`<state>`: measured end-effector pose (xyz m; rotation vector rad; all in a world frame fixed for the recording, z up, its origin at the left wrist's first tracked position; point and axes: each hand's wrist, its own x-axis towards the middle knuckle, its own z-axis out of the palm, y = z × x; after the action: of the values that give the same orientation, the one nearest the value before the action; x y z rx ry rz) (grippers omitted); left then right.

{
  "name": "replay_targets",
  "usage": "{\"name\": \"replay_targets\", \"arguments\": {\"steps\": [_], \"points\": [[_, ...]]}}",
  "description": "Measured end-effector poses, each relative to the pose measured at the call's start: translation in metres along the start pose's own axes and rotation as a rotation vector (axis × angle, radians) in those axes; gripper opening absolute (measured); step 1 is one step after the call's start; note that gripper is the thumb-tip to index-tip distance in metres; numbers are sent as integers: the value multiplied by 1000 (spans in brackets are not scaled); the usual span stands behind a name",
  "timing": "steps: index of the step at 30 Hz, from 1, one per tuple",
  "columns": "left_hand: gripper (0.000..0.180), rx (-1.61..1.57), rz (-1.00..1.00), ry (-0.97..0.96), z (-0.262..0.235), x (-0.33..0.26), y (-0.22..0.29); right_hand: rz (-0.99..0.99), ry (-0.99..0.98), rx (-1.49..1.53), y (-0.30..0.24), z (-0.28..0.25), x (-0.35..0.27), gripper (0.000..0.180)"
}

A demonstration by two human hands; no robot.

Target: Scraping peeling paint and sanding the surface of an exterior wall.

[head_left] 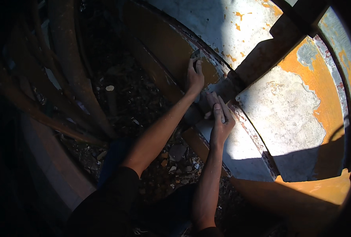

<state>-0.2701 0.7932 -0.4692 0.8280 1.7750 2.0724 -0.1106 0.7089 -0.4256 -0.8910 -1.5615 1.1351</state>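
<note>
1. Landmark = the dark rusty bar (pixel 262 59) crossing the curved wall; all places are given from it.
2. Left hand (pixel 194 75) sits up-left of the bar's lower end, fingers curled, closed round a small dark scraper (pixel 195 54). Only the tool's tip pokes out above the fingers, so the blade shape is hard to read.
3. Scraper tip touches the brown band (pixel 171 43) of the wall, just left of the pale flaking edge & well left of the bar.
4. Right hand (pixel 219 118) is below the bar's lower end, just beside it. Fingers are straight, close together, pointing up-left, palm pressed flat-ish on the metal.
5. Something thin & dark lies along the right fingers; can't tell what it is, or whether the hand grips it or just rests on it.
6. The two hands are near each other, not touching; left higher, right lower.
7. Right of the bar: pale paint panel (pixel 286 118) w/ orange patches (pixel 325 98), peeling, half in sun.
8. Above-left of the bar: another whitish panel (pixel 223 23), orange flecks.
9. Far left of the bar, down low: dark ground w/ paint chips & debris (pixel 175 158), in shadow.
10. Both forearms are bare, w/ black sleeves at the frame's lower edge.
</note>
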Motion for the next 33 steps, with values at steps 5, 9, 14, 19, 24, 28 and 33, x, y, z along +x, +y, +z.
{"name": "replay_targets", "arguments": {"steps": [5,9,14,19,24,28,33], "points": [[47,65,38,-65,5,-17,-8,-53,16,38,14,0,3,42],[43,-114,13,136,-3,14,4,3,6,27,1,8,-2,41],[45,-38,0,-10,-1,19,1,-43,20,13,10,2,2,38],[47,86,31,-76,0,-25,-4,-29,12,7,19,-2,1,37],[46,-33,59,45,-10,9,2,13,27,60,11,6,-3,34],[51,99,73,-130,-5,-27,-12,-39,41,83,20,2,2,32],[54,90,-3,-40,3,-25,1,-41,59,33,13,3,0,30]]}}
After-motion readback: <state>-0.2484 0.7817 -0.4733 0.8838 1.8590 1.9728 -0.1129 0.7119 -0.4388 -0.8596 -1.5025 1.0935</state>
